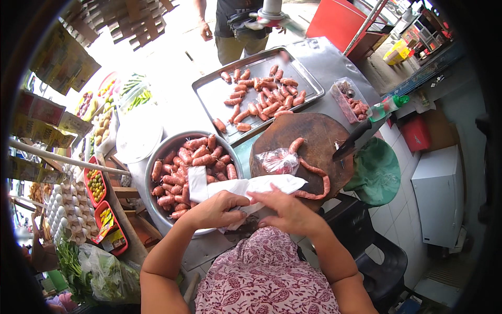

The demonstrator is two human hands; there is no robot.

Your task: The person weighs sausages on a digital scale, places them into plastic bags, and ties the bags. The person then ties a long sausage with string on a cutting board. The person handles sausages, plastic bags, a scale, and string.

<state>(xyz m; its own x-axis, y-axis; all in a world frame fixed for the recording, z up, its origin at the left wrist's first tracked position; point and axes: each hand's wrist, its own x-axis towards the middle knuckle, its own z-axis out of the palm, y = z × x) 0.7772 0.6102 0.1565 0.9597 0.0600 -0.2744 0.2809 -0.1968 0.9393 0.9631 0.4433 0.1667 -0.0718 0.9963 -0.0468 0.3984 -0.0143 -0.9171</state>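
My left hand (pixel 217 208) and my right hand (pixel 285 209) both grip a white cloth (pixel 246 187) that lies across the rim of a round metal bowl (pixel 157 147) and the near edge of a round wooden chopping board (pixel 319 133). The bowl is full of short reddish sausages (pixel 183 162). On the board lie a string of linked sausages (pixel 314 180) and a small clear plastic bag (pixel 280 160). A black-handled knife (pixel 351 142) rests at the board's right edge.
A metal tray (pixel 209 94) with several sausages sits behind the board, a clear tub of sausages (pixel 351 102) and a green-capped bottle (pixel 387 107) to its right. Another person (pixel 235 26) stands behind the table. Eggs, vegetables and red trays line the left. A dark plastic chair (pixel 387 261) stands at the lower right.
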